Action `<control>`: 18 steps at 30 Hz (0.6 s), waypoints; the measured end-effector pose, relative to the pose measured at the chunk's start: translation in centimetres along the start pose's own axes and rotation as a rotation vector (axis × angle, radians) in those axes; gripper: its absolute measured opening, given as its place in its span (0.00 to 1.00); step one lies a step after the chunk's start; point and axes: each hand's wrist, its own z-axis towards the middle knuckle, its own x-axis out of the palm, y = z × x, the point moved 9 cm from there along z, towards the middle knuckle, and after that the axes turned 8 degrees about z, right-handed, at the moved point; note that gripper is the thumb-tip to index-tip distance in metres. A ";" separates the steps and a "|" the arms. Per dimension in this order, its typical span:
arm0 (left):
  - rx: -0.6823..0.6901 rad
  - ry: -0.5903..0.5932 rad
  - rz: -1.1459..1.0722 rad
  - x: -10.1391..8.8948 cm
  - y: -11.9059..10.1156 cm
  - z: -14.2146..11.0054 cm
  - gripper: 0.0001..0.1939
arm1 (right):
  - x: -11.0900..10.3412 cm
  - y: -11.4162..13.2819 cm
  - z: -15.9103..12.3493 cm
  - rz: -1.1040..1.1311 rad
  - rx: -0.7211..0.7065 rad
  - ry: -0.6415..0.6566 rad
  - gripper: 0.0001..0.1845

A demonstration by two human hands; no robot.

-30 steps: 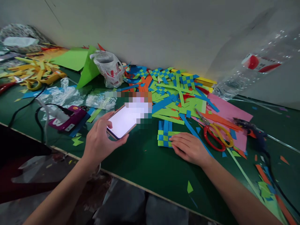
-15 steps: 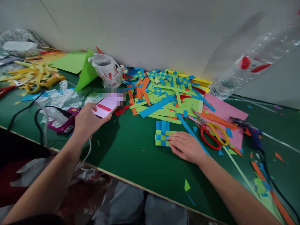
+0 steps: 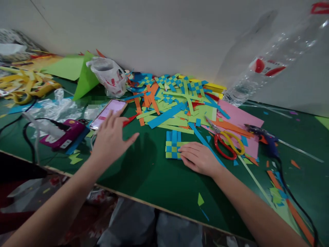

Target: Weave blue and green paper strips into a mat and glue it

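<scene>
In the head view my left hand (image 3: 111, 139) hovers over the table's left part, fingers spread and holding nothing. Just beyond its fingertips a smartphone (image 3: 117, 105) lies face up, its screen lit. My right hand (image 3: 199, 159) rests on the table with its fingers together over the right edge of a blue and green woven paper square (image 3: 172, 149). Loose blue strip ends stick up from the square's far side. How the fingertips grip the paper's edge is partly hidden. Red-and-yellow-handled scissors (image 3: 229, 144) lie to the right of that hand.
A heap of woven pieces and paper strips (image 3: 169, 99) lies against the wall. A plastic-wrapped cup (image 3: 109, 75) stands at its left. At right are pink paper (image 3: 241, 113), a glue gun (image 3: 268, 139) with cable and a plastic bottle (image 3: 267, 67). A purple power strip (image 3: 64, 133) lies left.
My left hand has let go of the phone, which now lies on the table, and has moved right and nearer with fingers spread. My right hand stays on the woven square. The view has shifted slightly.
</scene>
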 end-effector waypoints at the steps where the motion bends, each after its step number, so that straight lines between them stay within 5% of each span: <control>1: 0.087 0.013 -0.051 -0.4 -2.7 -0.1 0.21 | 0.0 0.0 0.0 0.002 0.002 -0.002 0.05; 4: 0.281 0.064 -0.186 -0.6 -9.3 -0.3 0.10 | -0.1 0.1 -0.1 0.004 -0.002 -0.011 0.05; 7: 0.387 0.077 -0.223 0.6 -12.9 -0.3 0.11 | -0.2 0.2 0.0 -0.018 -0.010 -0.024 0.04; 13: 0.491 0.134 -0.246 3.8 -14.1 -0.8 0.33 | -1.3 -0.9 -0.1 -0.078 0.099 -0.110 0.05; 18: 0.581 0.182 -0.291 4.3 -13.4 -0.9 0.35 | -1.0 -2.0 -0.4 -0.083 0.211 -0.059 0.18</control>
